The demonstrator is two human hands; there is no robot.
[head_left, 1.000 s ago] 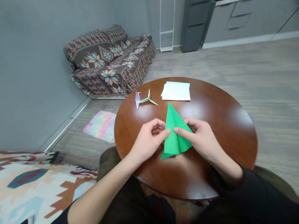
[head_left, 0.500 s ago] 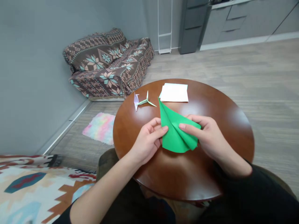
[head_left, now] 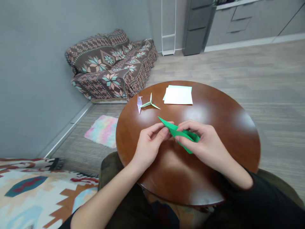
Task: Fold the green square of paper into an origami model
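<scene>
A sheet of green paper (head_left: 182, 139), partly folded, is held above the table between both hands, its pointed corner aimed up and to the left. My left hand (head_left: 152, 140) pinches it near that point, thumb on top. With thumb and fingers, my right hand (head_left: 202, 140) grips the wider end, where the layers gape apart. The fingers cover part of the folds. Beyond my left hand lie a pale purple folded paper piece (head_left: 139, 104) and a light green three-pointed paper piece (head_left: 150, 103), close together.
A round brown table (head_left: 228, 133) stands before me, with a stack of paper sheets (head_left: 178, 96) toward its far edge. Past it are a patterned sofa (head_left: 109, 70), a pastel fluffy rug (head_left: 102, 131) and grey cabinets (head_left: 240, 24).
The green paper has been tilted from facing me broadly to nearly edge-on, and its point has dropped lower. My right hand's fingers have moved around its layers.
</scene>
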